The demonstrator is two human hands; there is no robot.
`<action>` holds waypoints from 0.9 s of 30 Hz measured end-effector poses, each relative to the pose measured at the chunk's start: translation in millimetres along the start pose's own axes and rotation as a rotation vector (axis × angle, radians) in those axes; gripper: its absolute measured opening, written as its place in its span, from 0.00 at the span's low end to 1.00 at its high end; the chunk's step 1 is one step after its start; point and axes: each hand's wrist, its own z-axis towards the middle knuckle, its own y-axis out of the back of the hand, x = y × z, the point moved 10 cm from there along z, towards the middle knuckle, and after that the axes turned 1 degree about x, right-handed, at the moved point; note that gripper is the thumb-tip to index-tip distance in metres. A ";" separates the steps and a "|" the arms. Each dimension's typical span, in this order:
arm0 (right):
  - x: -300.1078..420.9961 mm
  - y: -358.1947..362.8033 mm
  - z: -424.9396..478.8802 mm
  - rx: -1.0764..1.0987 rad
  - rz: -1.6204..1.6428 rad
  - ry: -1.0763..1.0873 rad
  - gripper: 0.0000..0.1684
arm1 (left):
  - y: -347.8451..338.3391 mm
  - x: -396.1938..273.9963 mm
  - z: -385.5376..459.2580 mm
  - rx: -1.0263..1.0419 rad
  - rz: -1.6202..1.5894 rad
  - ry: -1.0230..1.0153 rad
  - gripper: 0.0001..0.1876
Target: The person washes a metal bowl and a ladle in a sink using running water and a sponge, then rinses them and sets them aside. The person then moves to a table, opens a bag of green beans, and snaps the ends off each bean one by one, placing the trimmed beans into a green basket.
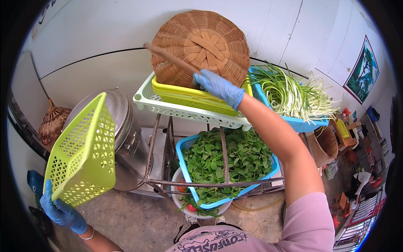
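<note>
In a blue glove, my left hand [61,209] grips the rim of a lime-green perforated plastic basket [94,163], tilted and holding nothing visible. My right hand [217,86], also blue-gloved, is closed around a brown stick-like wooden handle [173,60]; what it joins to is hidden. Behind that hand a round woven wicker basket [204,47] leans against the wall. It stands in stacked yellow-green plastic baskets [189,97], which rest in a pale green basket [192,114]. Below, a blue basket [185,167] holds leafy greens [217,157].
A metal rack [225,151] carries the baskets. At the right, a blue basket [299,124] holds green onions [283,94]. A large lidded metal pot [133,157] stands left of the rack. A bowl with red vegetables [220,211] sits low. A person [362,182] is far right.
</note>
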 end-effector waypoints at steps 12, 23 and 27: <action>71.9 54.4 -77.2 -0.010 -0.536 -0.157 0.19 | 5.7 -47.2 1.6 0.057 0.017 -0.077 0.21; 108.4 56.3 -601.9 -0.442 0.925 -0.481 0.33 | 78.8 -356.3 -77.1 -0.230 -0.859 -0.506 0.36; 139.3 10.4 -868.3 -1.077 1.062 -0.885 0.35 | 129.7 -542.6 -139.6 0.350 -1.183 -0.636 0.19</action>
